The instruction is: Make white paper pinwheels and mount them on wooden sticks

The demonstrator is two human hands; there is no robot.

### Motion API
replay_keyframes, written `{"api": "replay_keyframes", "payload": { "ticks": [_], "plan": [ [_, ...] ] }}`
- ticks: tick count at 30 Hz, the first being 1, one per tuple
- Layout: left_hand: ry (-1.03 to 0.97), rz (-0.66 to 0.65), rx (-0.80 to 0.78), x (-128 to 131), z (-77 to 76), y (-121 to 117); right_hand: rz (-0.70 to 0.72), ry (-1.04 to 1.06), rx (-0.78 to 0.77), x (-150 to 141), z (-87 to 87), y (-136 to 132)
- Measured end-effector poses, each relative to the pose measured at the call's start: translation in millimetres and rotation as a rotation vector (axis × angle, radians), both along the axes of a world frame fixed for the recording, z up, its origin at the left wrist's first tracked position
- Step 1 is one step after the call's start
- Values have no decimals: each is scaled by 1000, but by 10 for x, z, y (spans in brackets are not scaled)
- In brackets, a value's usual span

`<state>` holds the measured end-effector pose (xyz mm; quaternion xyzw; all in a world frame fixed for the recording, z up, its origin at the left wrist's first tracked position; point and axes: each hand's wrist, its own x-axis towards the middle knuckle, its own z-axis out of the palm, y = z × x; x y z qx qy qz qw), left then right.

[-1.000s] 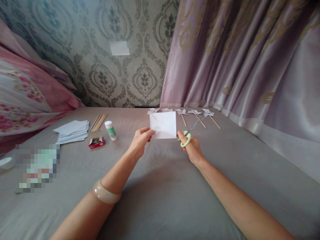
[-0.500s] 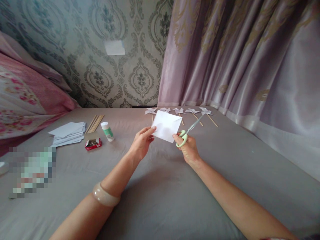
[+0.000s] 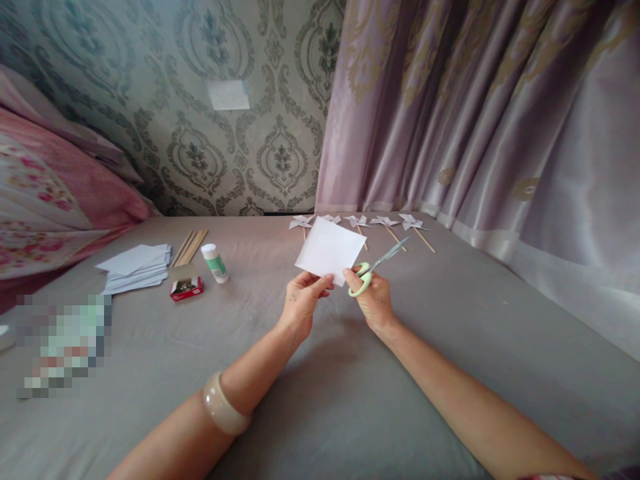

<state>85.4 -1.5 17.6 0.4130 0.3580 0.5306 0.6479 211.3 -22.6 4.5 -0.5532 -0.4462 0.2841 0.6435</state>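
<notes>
A white sheet of paper (image 3: 331,248), roughly square, is held up in front of me. My left hand (image 3: 304,297) pinches its lower edge between thumb and fingers. At the lower right corner, the thumb of my right hand (image 3: 373,297) is at the paper. That hand also grips scissors (image 3: 377,265) with pale green handles, their blades pointing up and away to the right. The blades are apart from the paper. Behind the sheet lies a row of several paper pinwheels (image 3: 411,222) on wooden sticks, one partly hidden by the sheet.
On the left are a stack of white paper (image 3: 137,267), several wooden sticks (image 3: 190,248), a glue stick (image 3: 215,263) and a small red box (image 3: 186,288) with its contents showing. A blurred-out item (image 3: 70,343) lies nearer. A curtain (image 3: 425,120) hangs along the right side.
My left hand has slid from the paper's left edge to its lower edge, moving right and down. The sheet has turned slightly. My right hand with the scissors has barely moved.
</notes>
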Motion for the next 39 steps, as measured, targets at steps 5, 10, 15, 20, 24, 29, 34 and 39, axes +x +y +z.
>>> {"api": "replay_keyframes", "payload": {
  "ticks": [5, 10, 15, 20, 24, 29, 34, 39],
  "plan": [
    [1, 124, 11, -132, 129, 139, 293, -295, -262, 18, 112, -88],
    [-47, 146, -2, -224, 270, 189, 640, -548, -232, -30, 155, -178],
    [-31, 116, -48, -193, 260, 147, 732, -624, -205, -63, 83, -187],
    [-28, 94, -41, -175, 247, 117, 689, -637, -221, -51, 65, -182],
    [-35, 78, -34, -178, 247, 105, 673, -592, -253, -49, 82, -191],
    [-39, 84, -32, -173, 242, 99, 672, -567, -276, -58, 98, -201],
    [-35, 90, -14, -167, 245, 87, 661, -586, -288, -53, 80, -189],
    [-27, 104, 7, -156, 237, 77, 640, -608, -299, -52, 75, -181]
  ]
}}
